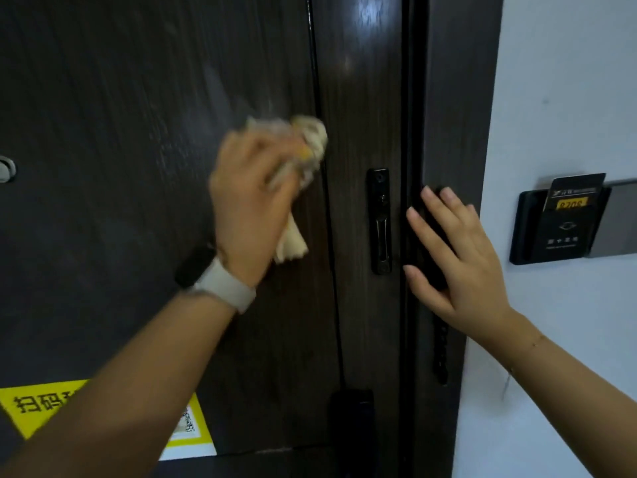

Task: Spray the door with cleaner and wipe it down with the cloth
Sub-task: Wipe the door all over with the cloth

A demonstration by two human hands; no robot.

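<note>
A dark wood-grain door [120,132] fills the left and middle of the view. My left hand [248,201] grips a crumpled cream cloth [306,139] and holds it against the door panel, just left of a vertical groove; the hand is blurred. A watch with a pale strap sits on that wrist. My right hand [458,257] is flat with straight fingers against the dark door frame [455,98], beside the door's edge. No spray bottle is in view.
A black slim lock plate [379,219] is mounted on the door between my hands. A yellow sticker [31,405] sits low on the door. A card holder with a card [565,222] hangs on the white wall at right. A peephole fitting [5,169] is at far left.
</note>
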